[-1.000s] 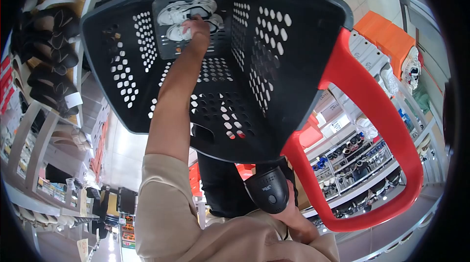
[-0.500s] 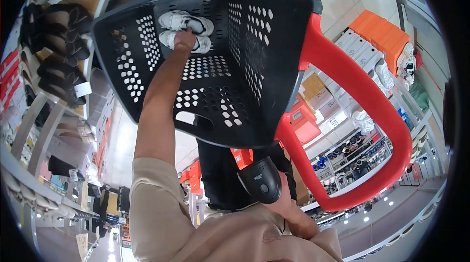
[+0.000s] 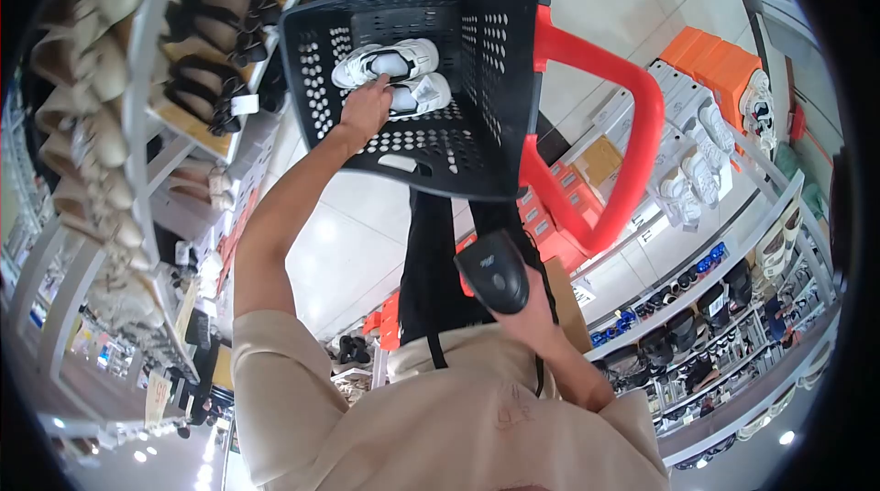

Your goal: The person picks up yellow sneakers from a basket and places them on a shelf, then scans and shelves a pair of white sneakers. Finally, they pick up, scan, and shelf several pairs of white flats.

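A pair of white shoes lies side by side in a black basket with a red handle. My left hand reaches over the basket's near edge, its fingers closed on the near shoe by the opening. My right hand, low in front of my body, holds a black handheld scanner. The scanner's rounded head points up and left, and its grip is hidden in my fingers.
Shelves with black flat shoes and beige shoes stand close on the left. Orange shoe boxes and white sneakers line the right. Lower racks curve around the right. Pale floor tiles show below the basket.
The basket appears smaller and farther away. The shoes appear farther right, turned slightly, with my left hand still at the near one. My right hand and the scanner appear slightly higher and farther right.
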`<state>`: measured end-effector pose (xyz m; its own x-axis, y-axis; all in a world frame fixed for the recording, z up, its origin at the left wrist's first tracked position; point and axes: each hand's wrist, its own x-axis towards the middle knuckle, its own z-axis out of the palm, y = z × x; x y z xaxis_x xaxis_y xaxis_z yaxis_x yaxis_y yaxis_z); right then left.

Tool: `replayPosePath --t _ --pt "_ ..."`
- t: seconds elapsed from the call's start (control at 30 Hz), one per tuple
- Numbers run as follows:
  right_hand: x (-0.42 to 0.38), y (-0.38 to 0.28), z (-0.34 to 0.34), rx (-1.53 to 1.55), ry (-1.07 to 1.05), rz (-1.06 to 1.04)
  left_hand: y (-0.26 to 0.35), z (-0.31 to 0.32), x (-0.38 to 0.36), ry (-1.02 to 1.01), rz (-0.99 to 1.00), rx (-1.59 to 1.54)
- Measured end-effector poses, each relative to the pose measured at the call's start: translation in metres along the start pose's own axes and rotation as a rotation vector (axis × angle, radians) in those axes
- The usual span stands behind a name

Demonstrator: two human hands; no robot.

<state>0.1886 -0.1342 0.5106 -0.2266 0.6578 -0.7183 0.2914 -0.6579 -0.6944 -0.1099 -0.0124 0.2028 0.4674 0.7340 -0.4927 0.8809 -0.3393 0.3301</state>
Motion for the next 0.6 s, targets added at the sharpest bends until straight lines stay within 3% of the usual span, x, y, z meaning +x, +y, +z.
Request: replayPosePath --t 0.1,0.17,0.23,0.27,0.3,0.37,0.5,0.6 --pt "-0.019 -0.011 0.001 0.031 0.023 0.064 0.023 -0.063 -0.055 0.260 0.066 -0.153" --pt "-0.032 -0.027 -0.007 0.042 0.033 0.017 0.047 -0.110 -0.086 0.305 0.011 -0.268" --pt "-0.047 -0.058 -0.020 -0.074 0.026 0.114 0.073 -0.156 -0.118 0.372 0.016 -0.336" --pt "-0.065 0.027 -0.019 -0.284 0.267 0.074 0.088 -0.178 -0.132 0.399 0.015 -0.333" --pt "-0.068 0.007 -0.027 -0.052 0.243 0.022 0.102 -0.199 -0.147 0.423 0.015 -0.330" --pt "-0.077 -0.039 -0.044 0.066 0.282 0.066 0.126 -0.234 -0.174 0.454 0.035 -0.326" --pt "-0.096 -0.048 -0.060 0.080 0.349 -0.186 0.168 -0.286 -0.227 0.497 0.076 -0.349" --pt "-0.093 -0.062 -0.067 0.177 0.326 -0.118 0.194 -0.314 -0.264 0.507 0.078 -0.433"
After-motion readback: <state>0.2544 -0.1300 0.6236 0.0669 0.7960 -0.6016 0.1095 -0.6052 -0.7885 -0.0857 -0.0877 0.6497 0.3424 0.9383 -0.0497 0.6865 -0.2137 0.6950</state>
